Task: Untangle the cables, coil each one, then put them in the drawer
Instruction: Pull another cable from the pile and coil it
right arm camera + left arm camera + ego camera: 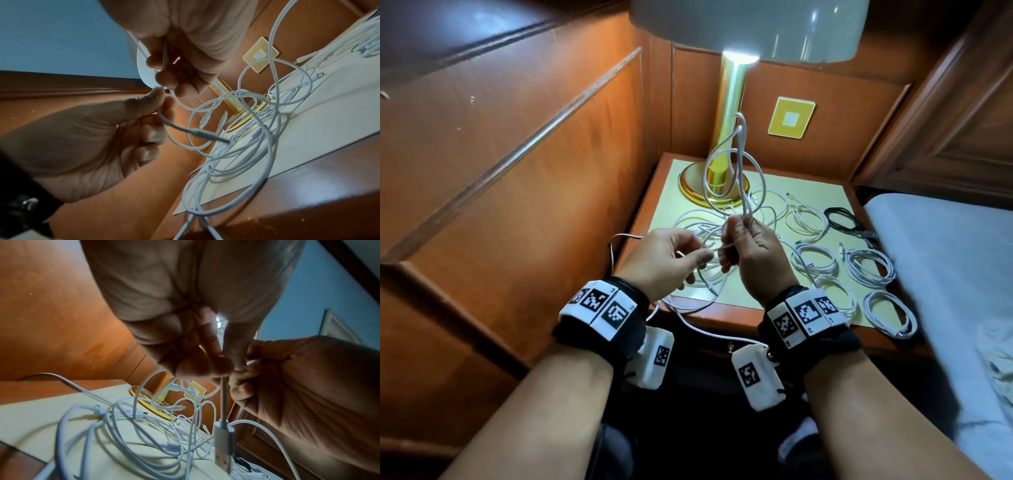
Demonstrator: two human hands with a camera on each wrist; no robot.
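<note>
my right hand (755,255) holds a white cable (736,171) up over the counter (822,192), fingers curled round several strands of it, so its loops stand above my fist in front of the lamp (727,113). my left hand (666,260) pinches the same cable's end between thumb and fingertips, just beside the right fist; in the left wrist view the plug (224,444) hangs down below that grip. neither hand is spread; both are closed on the cable.

under my hands lies the tangle (702,229) of white cables, on the near left part of the counter, with a few strands spilling over the front edge and one looping off the left side. to the right of it five white coils (871,265) lie apart from each other, and a black coil (842,219) sits at the far right, near the bed (945,260). a loose plug end lies between the tangle and the farthest white coil.

the lamp base stands at the back left of the counter, and a yellow wall plate (791,117) is on the panel behind. the drawer front is in shadow below the counter edge, and i cannot tell if it is open.
</note>
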